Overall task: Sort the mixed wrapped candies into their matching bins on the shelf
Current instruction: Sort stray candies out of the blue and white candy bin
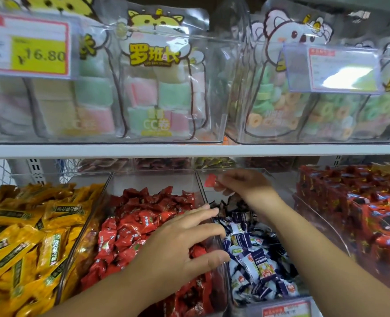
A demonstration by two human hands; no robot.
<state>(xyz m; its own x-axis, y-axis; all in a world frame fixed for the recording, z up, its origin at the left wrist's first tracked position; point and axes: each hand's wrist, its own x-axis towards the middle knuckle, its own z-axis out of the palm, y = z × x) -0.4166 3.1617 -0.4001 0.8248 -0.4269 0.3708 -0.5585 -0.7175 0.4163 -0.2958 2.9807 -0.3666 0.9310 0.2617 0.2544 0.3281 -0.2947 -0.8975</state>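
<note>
My right hand [244, 184] is raised over the back of the clear bin of dark blue and white candies [255, 259], pinching a small red wrapped candy [210, 180] between its fingertips. To the left stands the clear bin of red wrapped candies [143, 220]. My left hand [184, 243] rests with fingers spread on the clear wall between these two bins, holding nothing. Further left lies a bin of yellow-orange long packets [29, 236].
A bin of red-orange boxed sweets [358, 216] stands at the right. Above, a white shelf board [189, 150] carries clear bags of pastel marshmallow rolls [152, 88] and ring gummies [281, 106], with price tags [27, 44] hanging in front.
</note>
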